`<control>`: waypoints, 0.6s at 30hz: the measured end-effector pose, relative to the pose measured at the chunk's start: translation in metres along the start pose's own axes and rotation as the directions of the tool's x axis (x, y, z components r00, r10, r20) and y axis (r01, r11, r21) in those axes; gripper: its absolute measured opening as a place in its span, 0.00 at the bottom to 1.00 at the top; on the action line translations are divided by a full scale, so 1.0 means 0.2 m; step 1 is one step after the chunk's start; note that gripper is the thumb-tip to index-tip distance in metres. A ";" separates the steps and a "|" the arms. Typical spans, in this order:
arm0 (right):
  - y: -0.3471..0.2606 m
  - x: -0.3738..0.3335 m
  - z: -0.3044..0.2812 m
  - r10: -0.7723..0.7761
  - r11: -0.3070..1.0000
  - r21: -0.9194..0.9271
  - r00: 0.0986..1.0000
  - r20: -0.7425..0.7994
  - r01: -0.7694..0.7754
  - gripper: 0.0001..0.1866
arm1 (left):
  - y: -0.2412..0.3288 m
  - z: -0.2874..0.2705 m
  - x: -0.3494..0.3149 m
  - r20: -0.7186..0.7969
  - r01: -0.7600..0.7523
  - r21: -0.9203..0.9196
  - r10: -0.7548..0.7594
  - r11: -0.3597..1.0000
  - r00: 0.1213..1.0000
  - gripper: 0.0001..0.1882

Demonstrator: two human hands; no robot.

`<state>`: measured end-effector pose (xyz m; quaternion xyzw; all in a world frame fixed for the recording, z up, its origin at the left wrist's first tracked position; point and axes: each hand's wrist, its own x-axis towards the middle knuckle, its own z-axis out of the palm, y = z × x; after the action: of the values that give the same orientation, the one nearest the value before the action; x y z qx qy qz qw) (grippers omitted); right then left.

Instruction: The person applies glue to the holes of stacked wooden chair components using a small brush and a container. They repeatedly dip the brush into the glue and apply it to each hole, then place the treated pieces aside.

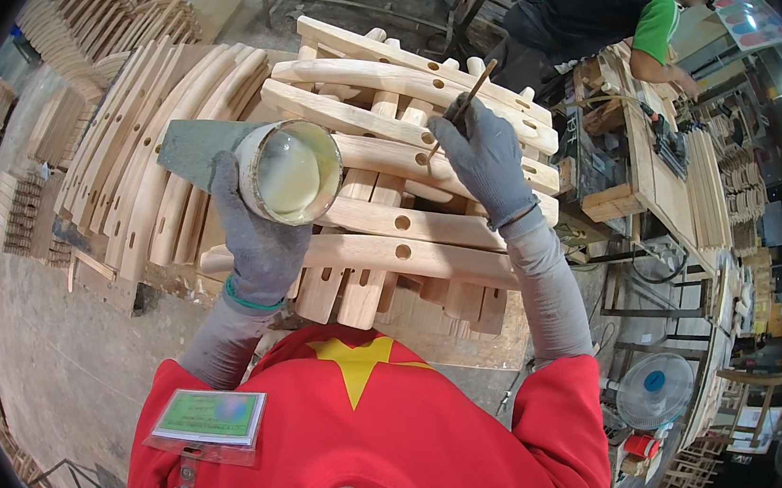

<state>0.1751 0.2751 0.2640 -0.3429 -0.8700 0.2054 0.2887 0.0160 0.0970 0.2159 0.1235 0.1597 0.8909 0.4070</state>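
My gloved left hand [263, 235] is closed round a round pot [256, 168] of creamy white glue-like liquid [291, 176], tilted so its mouth faces me. A flat grey-green piece [201, 150] juts out leftward from behind the pot. In my gloved right hand [486, 154] a thin wooden stick [480, 80] is pinched, its lower tip beside a round hole in a curved wooden slat [372, 153]. Several such pale slats with holes lie in rows across straight wooden bars [364, 294] on the workbench [438, 339].
More curved wooden pieces [134, 150] lean in a row at the left, with tall stacks [116, 5] behind. A co-worker [576, 21] stands at another bench [656, 167] at the far right. A standing fan [654, 391] is close by my right side.
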 end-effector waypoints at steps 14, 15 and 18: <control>0.06 -0.03 -0.01 0.088 0.968 0.232 0.995 0.039 -0.094 0.13 | -0.02 0.02 0.07 -0.106 0.195 0.133 -0.182 0.972 0.978 0.27; 0.09 -0.04 -0.03 0.051 0.985 0.166 0.998 0.024 -0.054 0.12 | -0.03 0.03 0.07 -0.099 0.206 0.115 -0.195 0.972 0.976 0.26; 0.08 -0.10 -0.10 0.038 0.955 0.295 0.999 -0.022 -0.029 0.10 | -0.02 0.07 0.06 -0.048 0.222 0.130 -0.218 0.966 0.975 0.26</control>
<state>0.2073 0.2751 0.2637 -0.3136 -0.8197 0.3328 0.3450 0.0165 0.1120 0.2283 0.1175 0.2391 0.8293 0.4912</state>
